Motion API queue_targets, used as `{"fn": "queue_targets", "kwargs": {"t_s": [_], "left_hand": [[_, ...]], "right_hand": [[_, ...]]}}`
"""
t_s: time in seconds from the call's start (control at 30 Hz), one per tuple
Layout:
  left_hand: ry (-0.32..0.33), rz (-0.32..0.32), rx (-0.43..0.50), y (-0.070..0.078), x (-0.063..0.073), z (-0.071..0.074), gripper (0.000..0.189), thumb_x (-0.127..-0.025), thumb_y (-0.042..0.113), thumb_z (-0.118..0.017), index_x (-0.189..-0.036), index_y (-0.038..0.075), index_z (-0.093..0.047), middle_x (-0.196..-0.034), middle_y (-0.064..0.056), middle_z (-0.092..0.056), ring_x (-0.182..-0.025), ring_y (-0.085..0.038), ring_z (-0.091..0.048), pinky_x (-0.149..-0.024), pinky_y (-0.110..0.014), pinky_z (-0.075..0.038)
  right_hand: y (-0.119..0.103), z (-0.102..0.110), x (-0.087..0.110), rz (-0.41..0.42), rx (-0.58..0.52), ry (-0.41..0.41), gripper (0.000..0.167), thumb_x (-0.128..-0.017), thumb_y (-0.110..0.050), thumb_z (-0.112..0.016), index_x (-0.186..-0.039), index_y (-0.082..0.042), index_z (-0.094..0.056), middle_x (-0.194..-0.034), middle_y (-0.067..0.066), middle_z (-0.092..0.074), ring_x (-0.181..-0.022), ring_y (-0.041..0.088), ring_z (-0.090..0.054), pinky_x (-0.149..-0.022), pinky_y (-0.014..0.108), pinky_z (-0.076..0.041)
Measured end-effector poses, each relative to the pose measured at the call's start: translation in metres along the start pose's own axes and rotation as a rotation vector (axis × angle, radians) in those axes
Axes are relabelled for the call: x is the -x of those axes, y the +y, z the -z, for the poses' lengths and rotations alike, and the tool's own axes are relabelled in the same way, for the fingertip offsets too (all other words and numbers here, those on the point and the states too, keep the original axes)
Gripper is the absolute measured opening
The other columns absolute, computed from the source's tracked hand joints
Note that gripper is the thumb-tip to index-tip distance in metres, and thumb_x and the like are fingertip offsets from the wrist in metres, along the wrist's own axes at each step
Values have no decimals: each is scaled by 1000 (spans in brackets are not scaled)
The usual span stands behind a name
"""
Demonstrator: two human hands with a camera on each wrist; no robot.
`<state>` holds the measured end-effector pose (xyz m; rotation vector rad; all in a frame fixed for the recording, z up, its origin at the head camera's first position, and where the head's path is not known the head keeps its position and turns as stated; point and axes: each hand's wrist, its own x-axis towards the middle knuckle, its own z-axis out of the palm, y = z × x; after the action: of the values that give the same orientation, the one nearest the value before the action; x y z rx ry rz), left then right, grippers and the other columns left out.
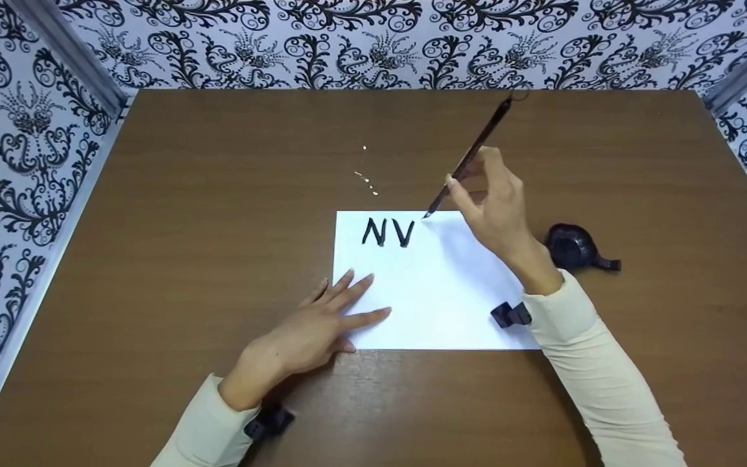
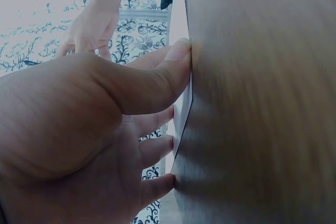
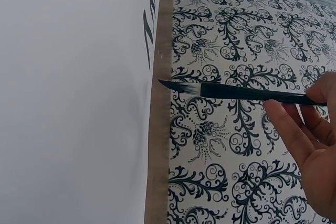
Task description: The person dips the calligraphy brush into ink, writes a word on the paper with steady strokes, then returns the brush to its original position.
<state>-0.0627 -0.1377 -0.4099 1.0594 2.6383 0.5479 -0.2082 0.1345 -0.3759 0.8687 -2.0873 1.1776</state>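
A white sheet of paper (image 1: pixel 425 285) lies on the brown table, with black painted strokes (image 1: pixel 388 232) shaped like N and V near its upper left. My right hand (image 1: pixel 493 201) pinches a dark paintbrush (image 1: pixel 477 143) by its handle. In the right wrist view the brush tip (image 3: pixel 176 86) is dark and pointed, close to the paper's surface; whether it touches I cannot tell. My left hand (image 1: pixel 315 327) rests with fingers spread on the paper's lower left corner. In the left wrist view its thumb (image 2: pixel 157 80) lies by the paper's edge.
A small black dish with a handle (image 1: pixel 571 246) stands right of the paper, beside my right wrist. Small light specks (image 1: pixel 367 181) lie on the table (image 1: pixel 218 194) beyond the paper. Patterned black-and-white walls (image 1: pixel 380 45) border the table at the back and sides.
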Motion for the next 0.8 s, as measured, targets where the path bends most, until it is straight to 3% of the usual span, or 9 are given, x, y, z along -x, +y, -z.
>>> {"fn": "queue_targets", "kwargs": {"t_s": [0.4,0.67,0.8], "left_hand": [[-1,-3,-8,0,0,-1,59,-93,20,-62,-147,26,-39,-159,-13,-11,-143,-36,-6,-110,-59,-12],[9,-22,-10,-2,0,-2,57,-93,21,-61,-147,24,-41,-158,-15,-12,-143,-37,-7,-110,-58,-12],[6,-22,-10,-2,0,-2,57,-93,23,-60,-147,25,-41,-158,-15,-12,-143,-38,-7,-110,-59,-12]], "right_hand": [[3,-8,2,-16,-22,4,22,-87,0,-64,-104,3,-50,-86,11,-61,-80,19,-64,-61,20,-53],[5,-9,2,15,-25,-17,22,-88,1,-63,-106,2,-50,-85,11,-59,-82,22,-63,-68,36,-53],[3,-9,3,-8,-18,-35,23,-88,0,-64,-107,0,-51,-86,9,-60,-83,21,-62,-68,36,-52]]}}
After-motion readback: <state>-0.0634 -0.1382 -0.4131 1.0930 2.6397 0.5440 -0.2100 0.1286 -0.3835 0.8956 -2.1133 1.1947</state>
